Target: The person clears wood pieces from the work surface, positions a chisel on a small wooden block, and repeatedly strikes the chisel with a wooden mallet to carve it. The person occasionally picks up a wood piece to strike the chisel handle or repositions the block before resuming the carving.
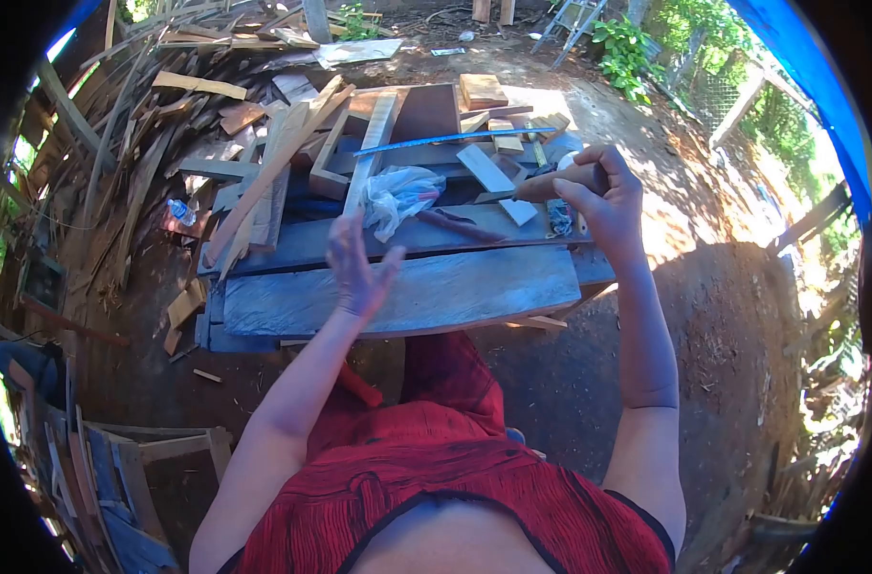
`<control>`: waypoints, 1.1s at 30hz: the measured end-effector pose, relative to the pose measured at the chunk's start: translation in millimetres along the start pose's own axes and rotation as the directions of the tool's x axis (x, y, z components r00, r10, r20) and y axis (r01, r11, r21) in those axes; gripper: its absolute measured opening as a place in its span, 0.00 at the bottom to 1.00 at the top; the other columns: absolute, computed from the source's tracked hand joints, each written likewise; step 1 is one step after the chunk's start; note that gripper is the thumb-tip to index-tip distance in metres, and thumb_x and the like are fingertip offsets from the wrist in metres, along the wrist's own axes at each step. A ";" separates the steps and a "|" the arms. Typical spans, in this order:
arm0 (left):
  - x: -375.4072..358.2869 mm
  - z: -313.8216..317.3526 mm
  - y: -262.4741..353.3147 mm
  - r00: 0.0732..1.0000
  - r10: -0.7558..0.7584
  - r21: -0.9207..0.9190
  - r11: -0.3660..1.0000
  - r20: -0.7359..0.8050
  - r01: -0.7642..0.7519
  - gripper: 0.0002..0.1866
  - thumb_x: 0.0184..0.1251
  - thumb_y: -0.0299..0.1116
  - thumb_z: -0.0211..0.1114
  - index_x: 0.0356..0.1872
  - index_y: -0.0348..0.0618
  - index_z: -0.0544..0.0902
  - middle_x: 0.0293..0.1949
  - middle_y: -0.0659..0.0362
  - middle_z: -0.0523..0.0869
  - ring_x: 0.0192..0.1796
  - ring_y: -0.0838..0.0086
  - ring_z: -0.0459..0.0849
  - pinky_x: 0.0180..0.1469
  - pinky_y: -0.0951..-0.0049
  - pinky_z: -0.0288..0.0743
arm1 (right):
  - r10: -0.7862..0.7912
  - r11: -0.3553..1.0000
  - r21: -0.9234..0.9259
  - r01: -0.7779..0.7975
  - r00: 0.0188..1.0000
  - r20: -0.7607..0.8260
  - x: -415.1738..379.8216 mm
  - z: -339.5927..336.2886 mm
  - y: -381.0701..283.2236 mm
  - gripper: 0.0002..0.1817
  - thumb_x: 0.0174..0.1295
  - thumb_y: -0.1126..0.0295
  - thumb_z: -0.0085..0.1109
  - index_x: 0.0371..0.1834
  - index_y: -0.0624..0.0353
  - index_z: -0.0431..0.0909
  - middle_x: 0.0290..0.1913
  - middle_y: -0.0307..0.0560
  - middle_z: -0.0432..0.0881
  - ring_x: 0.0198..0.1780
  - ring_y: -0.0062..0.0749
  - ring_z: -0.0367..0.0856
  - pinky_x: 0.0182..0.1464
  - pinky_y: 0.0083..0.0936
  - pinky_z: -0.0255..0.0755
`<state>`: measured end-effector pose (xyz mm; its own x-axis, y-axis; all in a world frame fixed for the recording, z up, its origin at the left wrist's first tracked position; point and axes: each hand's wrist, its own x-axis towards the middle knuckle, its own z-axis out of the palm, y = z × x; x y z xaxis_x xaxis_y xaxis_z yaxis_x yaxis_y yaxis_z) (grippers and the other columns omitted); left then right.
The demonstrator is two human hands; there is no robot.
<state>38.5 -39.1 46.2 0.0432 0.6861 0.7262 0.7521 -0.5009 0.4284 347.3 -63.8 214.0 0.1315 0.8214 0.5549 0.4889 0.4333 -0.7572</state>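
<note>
Weathered grey planks made up my workbench [407, 292], low enough to sit at, with offcuts [292, 143] heaped at ten o'clock, out of my way. A crumpled plastic bag [397, 196] sat mid-bench within easy reach. At two o'clock my right hand [603, 201] was clamped on a wooden tool handle [555, 182], its tip towards the boards. My left hand [357, 268] hovered open and empty over the front plank.

Outdoor woodworking yard: plank workbench [397, 292] on bare dirt, scrap timber heap [168, 115], fence and greenery [637, 48] behind.
</note>
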 end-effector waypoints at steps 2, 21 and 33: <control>14.3 -16.6 48.2 0.991 0.113 -0.039 0.993 0.070 -0.111 0.44 0.54 0.47 0.71 0.69 0.42 0.58 0.62 0.46 0.66 0.64 0.54 0.64 0.65 0.58 0.60 | -0.051 0.986 0.162 0.029 0.989 0.139 -5.1 11.4 -32.2 0.14 0.51 0.74 0.63 0.41 0.61 0.74 0.30 0.41 0.85 0.39 0.20 0.81 0.38 0.26 0.74; 3.2 -51.9 72.4 0.947 -0.203 -0.711 0.626 0.248 0.321 0.11 0.57 0.21 0.68 0.38 0.43 0.76 0.32 0.66 0.77 0.33 0.85 0.76 0.36 0.83 0.71 | 0.375 0.689 -0.724 -0.013 0.862 0.341 -3.4 95.9 161.9 0.41 0.44 0.54 0.70 0.64 0.53 0.65 0.59 0.58 0.67 0.61 0.54 0.67 0.60 0.44 0.67; 0.4 -54.3 65.1 0.910 -0.368 -0.792 0.489 0.193 0.366 0.09 0.58 0.19 0.63 0.37 0.39 0.73 0.32 0.58 0.80 0.35 0.78 0.79 0.45 0.74 0.75 | 0.229 0.835 -0.550 0.018 0.897 0.378 -3.4 118.9 155.1 0.27 0.44 0.57 0.69 0.47 0.58 0.78 0.49 0.58 0.77 0.52 0.54 0.75 0.53 0.41 0.71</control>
<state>51.8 -100.1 103.5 -0.1104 0.9102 0.3992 -0.1370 -0.4118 0.9009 320.1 44.7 53.7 -0.0961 0.9763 0.1940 0.8847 0.1731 -0.4328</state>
